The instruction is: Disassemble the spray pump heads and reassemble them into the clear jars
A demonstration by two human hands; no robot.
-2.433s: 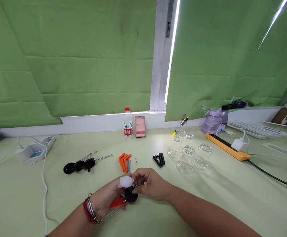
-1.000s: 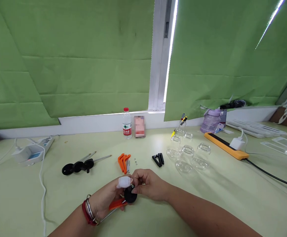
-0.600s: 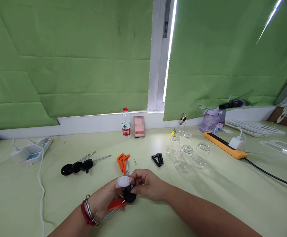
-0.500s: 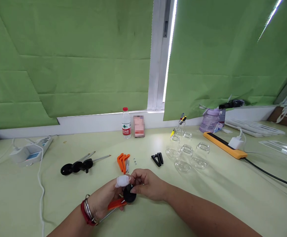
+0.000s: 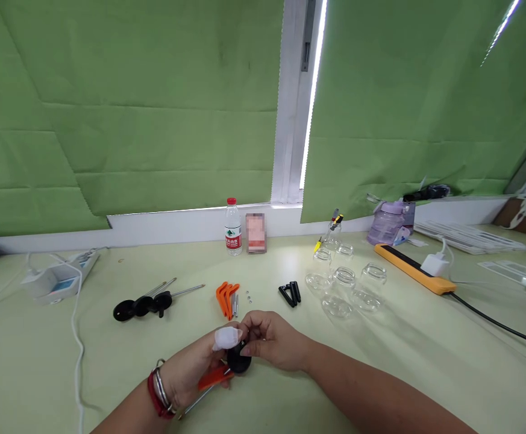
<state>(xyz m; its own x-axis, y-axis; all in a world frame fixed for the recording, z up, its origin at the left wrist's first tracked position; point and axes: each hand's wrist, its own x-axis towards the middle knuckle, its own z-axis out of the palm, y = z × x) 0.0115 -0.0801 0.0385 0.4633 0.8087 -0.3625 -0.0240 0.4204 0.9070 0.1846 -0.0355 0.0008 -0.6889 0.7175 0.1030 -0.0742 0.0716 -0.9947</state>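
Observation:
My left hand [image 5: 190, 369], with a white bandage on the thumb and red and silver bangles at the wrist, is closed round a small assembly: a black disc [image 5: 238, 360], an orange lever [image 5: 212, 378] and a metal rod [image 5: 197, 401] that sticks out below the palm. My right hand [image 5: 274, 340] meets it from the right, its fingertips pinched at the top of the black disc. What the fingertips pinch is too small to make out. Both hands hover just above the pale green table [image 5: 402, 355] near its front edge.
Behind the hands lie orange levers [image 5: 226, 297], metal pins, black clips [image 5: 290, 293] and black discs on rods [image 5: 143, 303]. Several glass jars [image 5: 344, 283] stand to the right, with an orange power strip [image 5: 414, 268] and black cable. A water bottle [image 5: 232, 227] stands by the window; a white power strip [image 5: 61, 277] lies left.
Both hands stay in the same place with the same grip on the assembly. Only the head camera has shifted slightly.

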